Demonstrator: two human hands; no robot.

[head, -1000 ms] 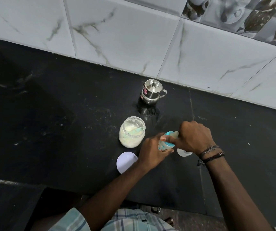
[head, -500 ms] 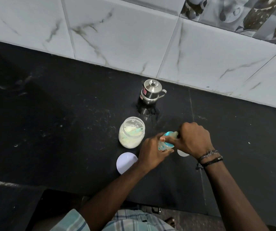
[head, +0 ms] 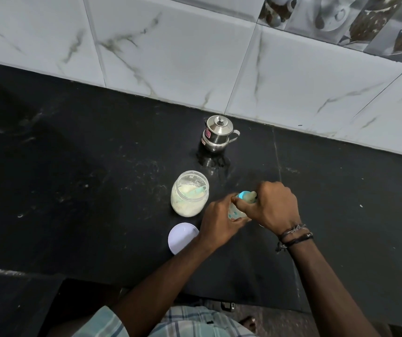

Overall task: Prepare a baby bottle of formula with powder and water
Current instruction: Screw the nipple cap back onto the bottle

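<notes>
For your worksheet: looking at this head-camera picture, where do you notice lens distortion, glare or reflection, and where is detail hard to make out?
Head view: the wide-angle lens tilts and bows the wall tiles; the steel pot casts a reflection on the glossy black counter; the baby bottle is mostly hidden by the left hand and right hand, so its contents are unclear; the counter's lower left falls into shadow.

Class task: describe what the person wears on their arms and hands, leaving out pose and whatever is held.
Both forearms are bare. The right wrist carries dark cord bracelets, one with pale thread wound in and knotted ends hanging. The left hand wears nothing visible. A pale checked short sleeve covers the left upper arm.
</notes>
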